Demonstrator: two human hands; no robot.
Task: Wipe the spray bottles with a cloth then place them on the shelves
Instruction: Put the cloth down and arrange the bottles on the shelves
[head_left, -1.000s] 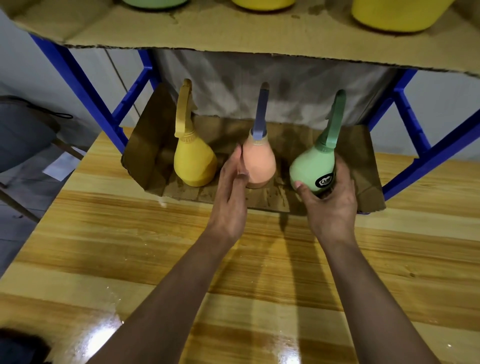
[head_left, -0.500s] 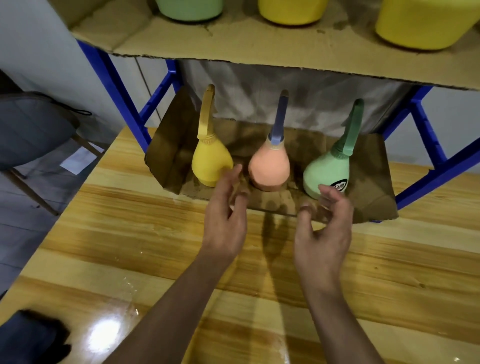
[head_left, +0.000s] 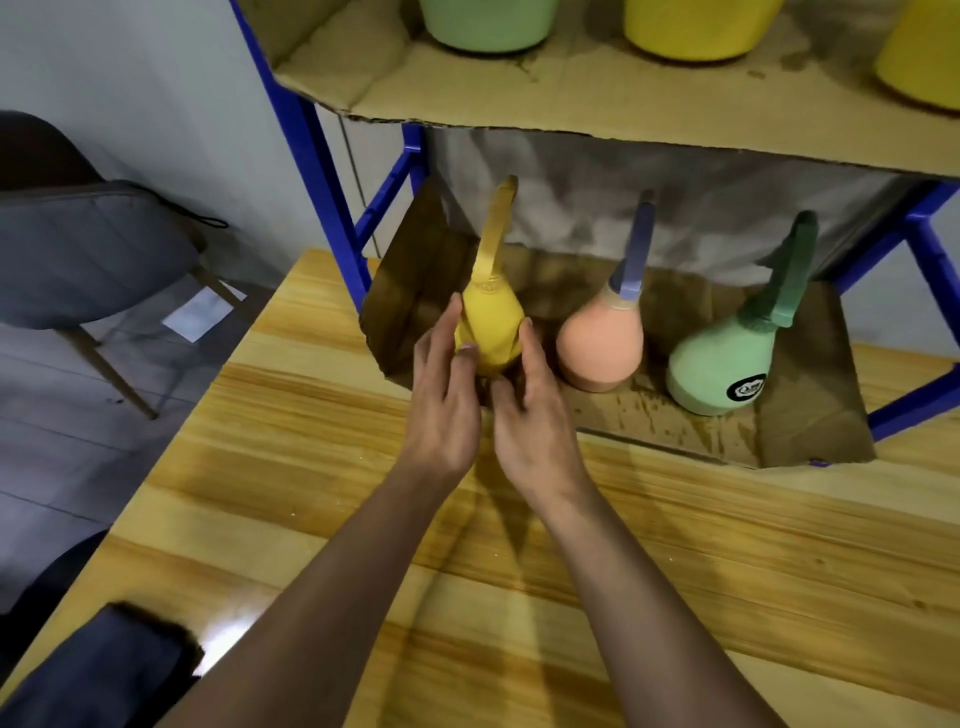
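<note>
A glossy wooden table (head_left: 332, 499) with a striped grain fills the lower view, and a blue metal shelf frame (head_left: 311, 150) stands on it. The lower shelf is lined with a stained, damp-looking cardboard sheet (head_left: 810, 431) whose sides fold up; a second cardboard sheet (head_left: 571, 88) lines the shelf above.

Both bare forearms reach forward from the bottom edge and meet at the left end of the lower shelf. The left hand (head_left: 441, 410) and right hand (head_left: 535, 421) cup the yellow spray bottle (head_left: 491, 322) between them: fingers half curled, left thumb pressed on its front, right fingertips against its right flank. The bottle is pear-shaped and matte with a long, narrow nozzle head, and it stands on the cardboard.

Just right of it stands the peach spray bottle (head_left: 600, 348) with a blue head, then the green spray bottle (head_left: 719, 369) with a dark green head and a black round label. A dark cloth (head_left: 104, 670) lies at the table's near left corner.

Half a second ago both hands hung open before the shelf, the right one near the green bottle; now they have shifted left onto the yellow one.
</note>
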